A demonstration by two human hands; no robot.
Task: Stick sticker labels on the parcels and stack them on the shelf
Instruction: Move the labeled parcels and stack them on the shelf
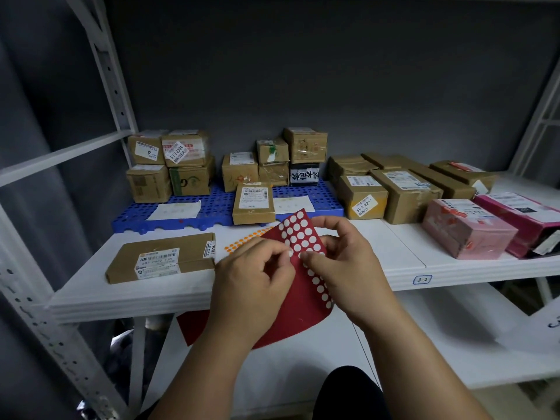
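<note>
I hold a red sticker sheet (303,286) with rows of pale round spots upright over the front edge of the white shelf (409,268). My left hand (251,277) pinches its left edge near the middle. My right hand (345,262) grips the sheet from the right, thumb on its face. A flat brown parcel (162,257) with a white barcode label lies on the shelf to the left. A small brown parcel (254,203) rests on the front edge of the blue pallet (212,210). Stacked brown parcels (169,165) stand behind.
An orange dot sheet (242,240) lies on the shelf behind my left hand. Long brown boxes (403,192) and pink boxes (466,227) fill the right side. White papers (174,210) lie on the pallet. White uprights (103,65) frame the left; a lower shelf (454,344) sits below.
</note>
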